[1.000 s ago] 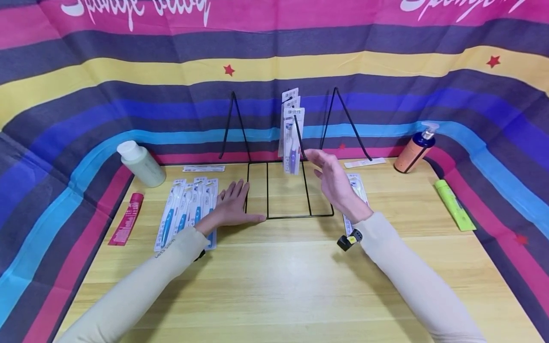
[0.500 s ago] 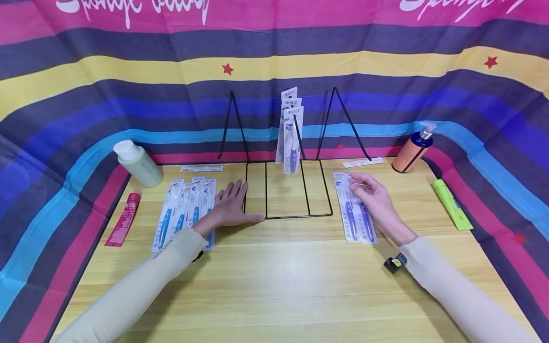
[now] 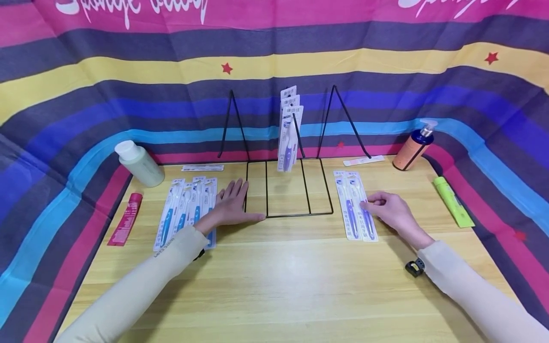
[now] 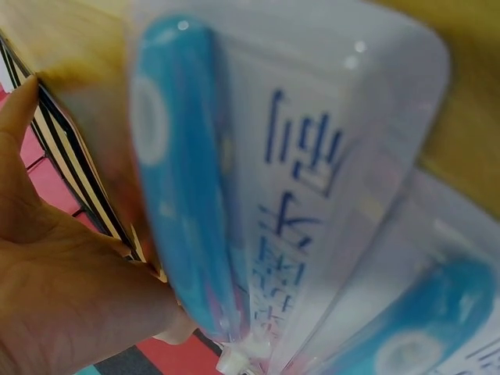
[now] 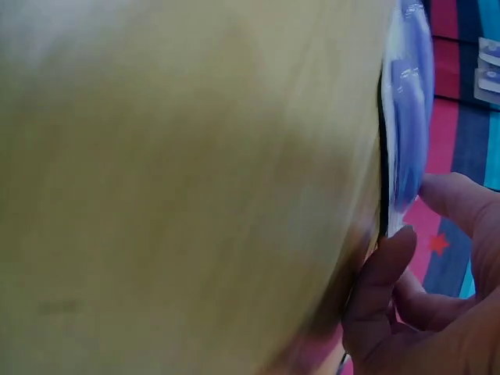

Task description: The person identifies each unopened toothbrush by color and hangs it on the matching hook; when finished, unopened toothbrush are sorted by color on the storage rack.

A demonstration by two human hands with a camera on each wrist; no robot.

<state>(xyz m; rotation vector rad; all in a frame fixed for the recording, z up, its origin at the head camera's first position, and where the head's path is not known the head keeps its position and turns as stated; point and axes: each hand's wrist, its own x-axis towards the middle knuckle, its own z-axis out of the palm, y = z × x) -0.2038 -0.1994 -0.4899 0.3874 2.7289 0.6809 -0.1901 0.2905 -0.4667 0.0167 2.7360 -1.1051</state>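
1. Striped cloth (image 3: 150, 74) is hung behind and at both sides of the wooden desk (image 3: 291, 286).
2. At the fingertips of the right hand (image 3: 392, 211), the outer purple pack (image 3: 365, 220) is laid flat on the desk, a toothbrush sealed inside; just left of it, farther from that hand, the inner purple pack (image 3: 349, 205) is placed.
3. Thumb and forefinger of the right hand are bent close together at the outer pack's edge; whether it has been pinched cannot be told.
4. By the left hand, (image 3: 233, 205) spread palm down and gripping nothing, the near left corner of the wire rack (image 3: 310, 214) is covered; blue packs (image 3: 182, 209) are set beside its wrist.
5. Between and beyond both hands, hung packs (image 3: 287, 143) are borne by the rack.
6. Presumably the outer pack is being picked up: its edge is best tipped up first, the inner pack left undisturbed.
7. Its printed top is best left uncovered by the fingers.
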